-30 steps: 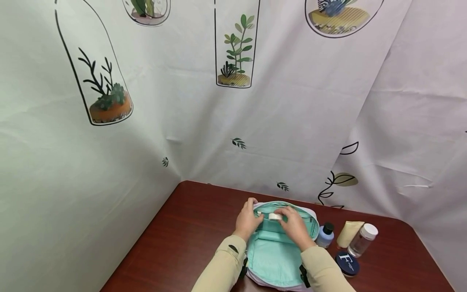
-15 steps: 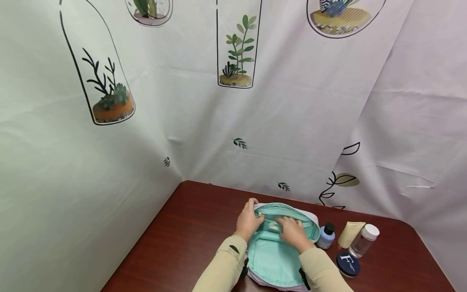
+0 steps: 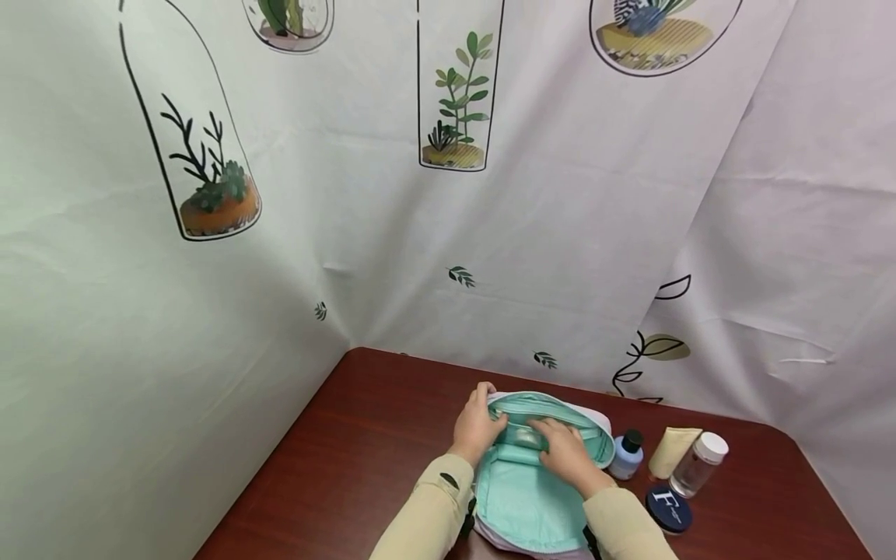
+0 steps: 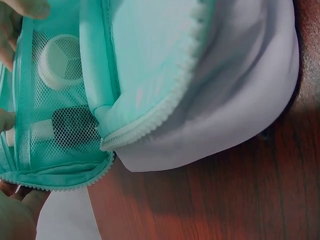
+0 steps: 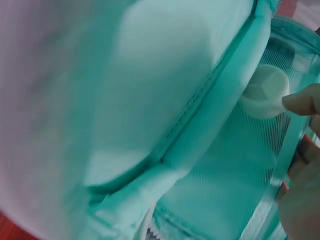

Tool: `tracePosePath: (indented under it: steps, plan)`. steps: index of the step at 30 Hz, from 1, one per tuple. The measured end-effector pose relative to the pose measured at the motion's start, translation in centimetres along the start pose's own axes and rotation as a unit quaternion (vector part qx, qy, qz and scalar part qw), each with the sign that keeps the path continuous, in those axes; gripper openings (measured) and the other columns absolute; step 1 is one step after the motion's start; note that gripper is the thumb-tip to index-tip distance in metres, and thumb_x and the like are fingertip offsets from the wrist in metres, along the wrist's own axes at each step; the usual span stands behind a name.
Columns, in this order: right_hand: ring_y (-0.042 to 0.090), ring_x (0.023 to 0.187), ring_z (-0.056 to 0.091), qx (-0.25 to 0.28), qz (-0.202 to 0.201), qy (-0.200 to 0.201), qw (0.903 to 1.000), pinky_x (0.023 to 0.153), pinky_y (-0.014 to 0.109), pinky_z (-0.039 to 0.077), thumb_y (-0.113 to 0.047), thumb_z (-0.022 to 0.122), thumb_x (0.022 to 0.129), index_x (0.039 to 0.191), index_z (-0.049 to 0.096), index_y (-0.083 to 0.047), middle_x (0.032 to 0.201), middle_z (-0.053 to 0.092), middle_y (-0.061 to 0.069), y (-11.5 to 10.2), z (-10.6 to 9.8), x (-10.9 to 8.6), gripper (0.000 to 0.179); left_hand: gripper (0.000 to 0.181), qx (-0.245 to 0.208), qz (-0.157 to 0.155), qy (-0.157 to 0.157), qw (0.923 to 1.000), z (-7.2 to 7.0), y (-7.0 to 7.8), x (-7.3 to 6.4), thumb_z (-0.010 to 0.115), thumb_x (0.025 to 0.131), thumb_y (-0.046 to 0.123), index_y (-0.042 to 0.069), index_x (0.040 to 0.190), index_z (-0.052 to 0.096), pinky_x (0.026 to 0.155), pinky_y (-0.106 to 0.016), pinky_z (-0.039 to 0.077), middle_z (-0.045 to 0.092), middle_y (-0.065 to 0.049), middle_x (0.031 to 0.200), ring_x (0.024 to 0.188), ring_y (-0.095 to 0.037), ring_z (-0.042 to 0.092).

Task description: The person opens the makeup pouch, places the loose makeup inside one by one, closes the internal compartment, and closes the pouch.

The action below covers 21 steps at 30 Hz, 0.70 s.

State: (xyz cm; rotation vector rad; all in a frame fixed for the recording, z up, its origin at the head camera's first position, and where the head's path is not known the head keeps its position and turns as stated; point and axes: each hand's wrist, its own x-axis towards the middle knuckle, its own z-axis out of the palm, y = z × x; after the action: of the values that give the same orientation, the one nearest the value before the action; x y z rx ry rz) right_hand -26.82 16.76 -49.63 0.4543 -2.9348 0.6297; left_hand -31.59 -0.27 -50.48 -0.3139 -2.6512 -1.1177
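Creased fabric backdrop (image 3: 392, 225), printed w/ plants; wood-grain counter (image 3: 378, 459) at 6 o'clk. On it, open teal-lined bag (image 3: 532, 498), lower edge at frame edge; mesh pocket (image 4: 52, 102) at its 12. L hand (image 3: 476, 428), bag's 10: fingers bent round rim. R hand (image 3: 565, 451), 1 o'clk: fingers part-hidden, can't tell if gripping. Under mesh: wht round item (image 4: 59, 62), dk blocky item (image 4: 76, 126).

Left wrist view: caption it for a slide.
Left hand gripping the rim of a teal-lined bag, its mesh pocket holding a round white container and a dark item.
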Motion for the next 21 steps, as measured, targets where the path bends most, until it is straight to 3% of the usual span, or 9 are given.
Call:
tracePosePath:
  steps: [8, 13, 16, 19, 21]
  plan:
    - [0.034, 0.117, 0.048, 0.079, -0.01, 0.033, 0.9963, 0.091, 0.051, 0.039, 0.003, 0.064, 0.08, 0.121, 0.06, -0.009, 0.124, 0.054, 0.012, 1.4, -1.6, -2.3, 0.043, 0.038, 0.005, 0.005, -0.008, 0.9999, 0.1, -0.6, -0.5, 0.07, 0.083, 0.024, 0.012, 0.112, 0.048, 0.058, -0.031, 0.043, 0.056, -0.006, 0.098, 0.072, -0.017, 0.055]
    - [0.034, 0.115, 0.05, 0.099, 0.029, 0.053, 0.9933, 0.089, 0.05, 0.041, 0.002, 0.063, 0.082, 0.115, 0.063, -0.008, 0.119, 0.057, 0.011, 3.4, -2.9, -4.6, 0.034, 0.04, 0.005, 0.007, -0.022, 0.9997, 0.3, -0.9, -0.6, 0.065, 0.086, 0.024, 0.012, 0.12, 0.047, 0.057, -0.032, 0.043, 0.057, -0.009, 0.101, 0.07, -0.018, 0.056]
    - [0.035, 0.109, 0.053, 0.081, 0.063, 0.058, 0.993, 0.085, 0.05, 0.043, 0.0, 0.062, 0.081, 0.108, 0.066, -0.006, 0.11, 0.061, 0.01, 5.1, -3.7, -6.0, 0.028, 0.042, 0.002, 0.005, -0.019, 0.9998, 0.2, -0.9, -0.5, 0.064, 0.087, 0.023, 0.011, 0.124, 0.046, 0.054, -0.033, 0.042, 0.057, -0.011, 0.103, 0.065, -0.018, 0.054]
    - [0.038, 0.102, 0.055, 0.031, 0.098, 0.074, 0.9919, 0.081, 0.052, 0.043, -0.001, 0.063, 0.078, 0.103, 0.067, -0.003, 0.103, 0.061, 0.015, 7.0, -4.1, -7.4, 0.025, 0.045, 0.005, -0.004, -0.017, 0.9998, 0.2, -0.9, -0.4, 0.063, 0.088, 0.022, 0.01, 0.127, 0.045, 0.053, -0.033, 0.041, 0.057, -0.013, 0.106, 0.064, -0.018, 0.053]
    - [0.04, 0.098, 0.054, -0.005, 0.143, 0.071, 0.9872, 0.078, 0.054, 0.042, -0.004, 0.063, 0.076, 0.101, 0.066, 0.0, 0.102, 0.059, 0.019, 8.1, -4.4, -8.3, 0.026, 0.046, 0.007, -0.008, -0.019, 0.9998, 0.3, -1.0, -0.4, 0.063, 0.088, 0.022, 0.009, 0.128, 0.045, 0.054, -0.033, 0.041, 0.057, -0.013, 0.107, 0.064, -0.018, 0.053]
